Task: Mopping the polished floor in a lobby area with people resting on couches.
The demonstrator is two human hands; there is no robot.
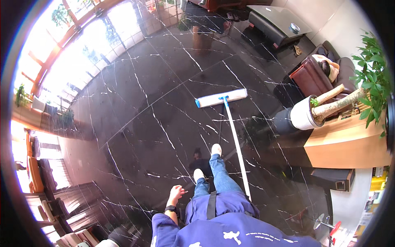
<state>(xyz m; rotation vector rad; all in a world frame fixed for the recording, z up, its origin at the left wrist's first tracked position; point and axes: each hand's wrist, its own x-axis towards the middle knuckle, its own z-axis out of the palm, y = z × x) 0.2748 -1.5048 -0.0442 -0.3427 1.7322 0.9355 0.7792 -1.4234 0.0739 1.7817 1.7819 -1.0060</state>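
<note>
A flat mop with a wide white pad (pixel 222 98) and blue end pieces lies on the glossy black floor ahead of me. Its long white pole (pixel 236 144) slants back to the right side of my waist, where its upper end is hidden behind my blue top. My left hand (pixel 176 193), with a dark watch at the wrist, hangs beside my left hip, away from the mop. Its fingers are curled, and a small thin thing seems to stick out of them, too small to name. My right hand does not show.
White-veined black floor (pixel 135 123) spreads around my feet. To the right stand a potted plant (pixel 304 113), a wooden counter (pixel 347 148) and a brown leather armchair (pixel 310 76) with a person (pixel 329 68) by it. A low table (pixel 279 24) is farther back. Chairs (pixel 37 173) line the left.
</note>
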